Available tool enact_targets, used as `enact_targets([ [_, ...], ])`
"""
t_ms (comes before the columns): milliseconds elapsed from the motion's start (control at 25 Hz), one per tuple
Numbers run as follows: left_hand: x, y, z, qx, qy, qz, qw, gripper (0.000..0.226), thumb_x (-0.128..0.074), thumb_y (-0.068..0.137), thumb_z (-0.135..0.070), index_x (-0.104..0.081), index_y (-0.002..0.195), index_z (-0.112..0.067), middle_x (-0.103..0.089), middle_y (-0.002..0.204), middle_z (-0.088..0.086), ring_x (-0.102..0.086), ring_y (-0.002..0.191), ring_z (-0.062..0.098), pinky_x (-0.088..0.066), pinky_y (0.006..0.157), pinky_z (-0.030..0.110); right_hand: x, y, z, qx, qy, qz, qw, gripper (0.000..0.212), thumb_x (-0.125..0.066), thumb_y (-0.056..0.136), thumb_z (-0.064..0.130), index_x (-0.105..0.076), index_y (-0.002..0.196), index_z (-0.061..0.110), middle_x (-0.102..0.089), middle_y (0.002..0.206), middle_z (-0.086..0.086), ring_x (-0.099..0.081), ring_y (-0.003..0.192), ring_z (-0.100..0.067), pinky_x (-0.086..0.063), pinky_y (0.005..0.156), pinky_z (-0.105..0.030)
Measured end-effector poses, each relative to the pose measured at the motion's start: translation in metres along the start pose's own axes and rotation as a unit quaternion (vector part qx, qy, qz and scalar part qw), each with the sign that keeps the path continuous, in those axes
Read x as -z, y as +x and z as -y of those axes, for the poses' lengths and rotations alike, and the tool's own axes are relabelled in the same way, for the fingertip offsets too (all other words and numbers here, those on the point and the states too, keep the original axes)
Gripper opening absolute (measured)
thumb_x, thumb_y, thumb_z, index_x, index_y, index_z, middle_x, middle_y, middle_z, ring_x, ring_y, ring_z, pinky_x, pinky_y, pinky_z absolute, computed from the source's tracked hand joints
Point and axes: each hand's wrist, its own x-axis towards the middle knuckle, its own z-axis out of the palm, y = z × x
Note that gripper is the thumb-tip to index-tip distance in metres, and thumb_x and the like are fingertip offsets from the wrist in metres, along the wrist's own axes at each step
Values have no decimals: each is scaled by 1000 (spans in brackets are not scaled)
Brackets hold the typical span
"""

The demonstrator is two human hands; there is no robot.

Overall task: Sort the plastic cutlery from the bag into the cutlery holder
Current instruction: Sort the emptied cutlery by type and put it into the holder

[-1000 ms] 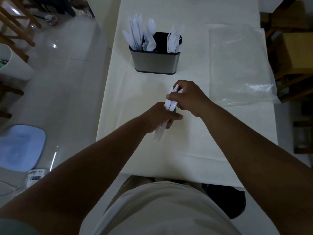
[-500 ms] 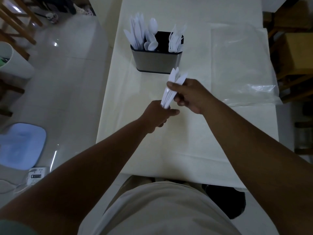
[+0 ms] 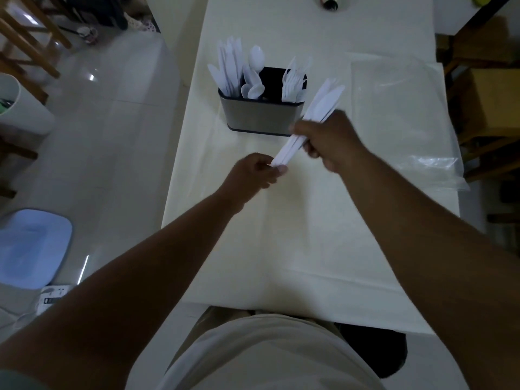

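Note:
A bundle of white plastic knives [image 3: 320, 105] is gripped in my right hand [image 3: 329, 139], blades pointing up and away, just in front of the holder's right end. My left hand [image 3: 253, 173] pinches the handle ends of the same bundle. The metal cutlery holder [image 3: 260, 116] stands upright on the table. It holds white knives [image 3: 229, 67] on its left, spoons [image 3: 254, 77] in the middle and forks [image 3: 294, 81] on its right. The clear plastic bag [image 3: 399, 116] lies flat to the right and looks empty.
The white-covered table [image 3: 281, 249] runs away from me. A dark bottle [image 3: 330, 1] stands at its far end. Wooden chairs [image 3: 489, 88] flank the right side, a white bin [image 3: 19, 105] and a blue stool [image 3: 28, 249] sit on the floor at the left.
Both hands have lifted the knife bundle off the table and carried it up and forward toward the holder. The bundle now tilts more steeply, blades higher.

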Motion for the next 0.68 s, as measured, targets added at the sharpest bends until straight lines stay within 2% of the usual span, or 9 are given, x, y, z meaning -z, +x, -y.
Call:
enact_targets([
  [120, 44, 27, -4, 19, -121, -102, 987, 28, -66, 91, -39, -63, 102, -14, -69, 102, 8, -67, 95, 22, -53, 97, 48, 24, 21, 44, 74, 49, -47, 995, 15, -77, 77, 9, -63, 70, 8, -58, 44, 2, -49, 35, -11, -34, 38, -18],
  [240, 80, 55, -19, 13, -151, -166, 974, 33, -67, 86, -49, -62, 100, -19, -65, 107, 4, -62, 107, 23, -49, 102, 46, 29, 33, 86, 150, 46, -47, 987, 17, -77, 77, 13, -62, 67, 13, -59, 49, 2, -50, 40, -12, -36, 41, -20],
  [360, 97, 78, -33, 14, -167, -162, 973, 42, -73, 73, -51, -64, 100, -21, -63, 108, 1, -59, 113, 24, -46, 102, 42, 10, 47, 108, 193, 2, -40, 980, 18, -77, 77, 18, -61, 70, 15, -61, 56, 1, -54, 43, -11, -41, 44, -21],
  [480, 98, 93, -35, 13, -160, -135, 978, 45, -76, 71, -49, -67, 103, -19, -66, 108, 0, -61, 104, 18, -47, 98, 37, -17, 63, 117, 226, -31, -39, 973, 18, -74, 75, 25, -60, 73, 15, -61, 58, 2, -54, 44, -10, -43, 46, -22],
  [600, 93, 98, -31, -7, -157, -142, 977, 19, -70, 87, -33, -68, 101, -20, -67, 105, 3, -62, 102, 18, -47, 102, 41, -47, 72, 122, 246, -74, -30, 966, 26, -74, 75, 31, -62, 85, 10, -64, 66, 2, -58, 47, -7, -46, 47, -22],
  [680, 91, 98, -30, -19, -151, -145, 978, 7, -66, 91, -30, -69, 95, -26, -68, 103, 0, -62, 101, 17, -47, 101, 41, -68, 78, 120, 259, -138, -34, 956, 35, -75, 76, 33, -65, 96, 6, -68, 81, -2, -65, 60, -7, -52, 52, -21],
])
